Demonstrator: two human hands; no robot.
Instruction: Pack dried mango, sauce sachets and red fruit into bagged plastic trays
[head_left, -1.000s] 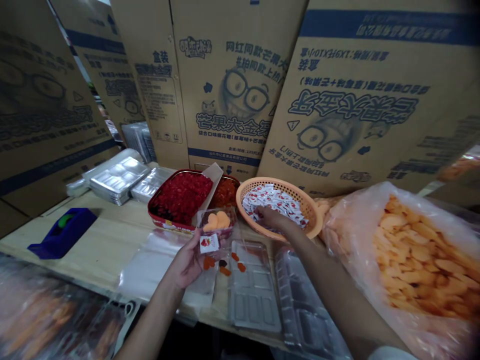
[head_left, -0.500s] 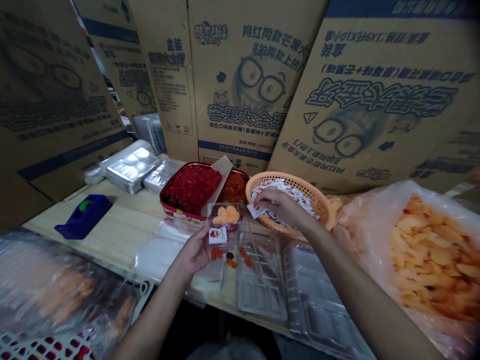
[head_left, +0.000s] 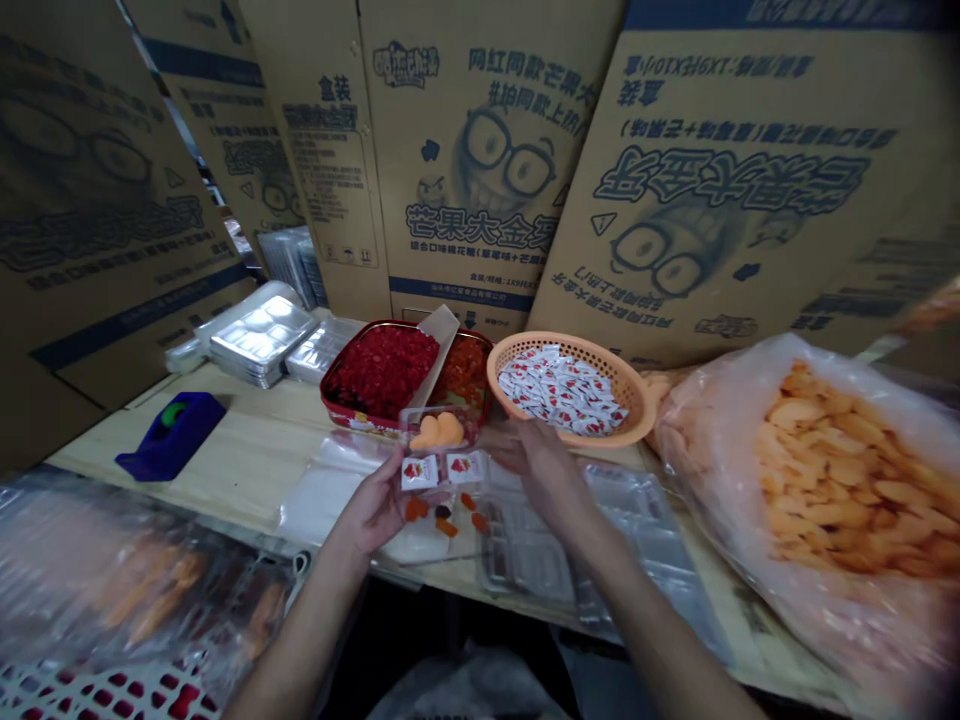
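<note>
Since half a second ago, the right hand [head_left: 551, 475] has come away from the basket's near edge to the right side of the clear tray [head_left: 439, 494], and the white packet [head_left: 463, 466] it was pinching now lies in that tray beside the first packet [head_left: 418, 472]. Left-hand fingers pinch the tray's left edge, the left hand [head_left: 377, 508] holding it up over the bench [head_left: 251, 462]. Right-hand fingers are blurred and point at the tray's right edge; whether they are spread, pressed together or touching it, I cannot tell. Just beyond the left fingertips, the tray's far compartment holds orange pieces [head_left: 439, 430]; small orange bits [head_left: 447, 527] show nearer than the packets. Farther out from the left fingers stands the red tin [head_left: 351, 418] of red bits. Beyond the right fingers is the orange basket [head_left: 643, 405] of packets, and well to their right the plastic bag [head_left: 701, 425] of orange slices. Empty trays [head_left: 637, 535] lie beneath the right forearm. Far left of the left fingers sits a blue tape dispenser [head_left: 180, 435].
</note>
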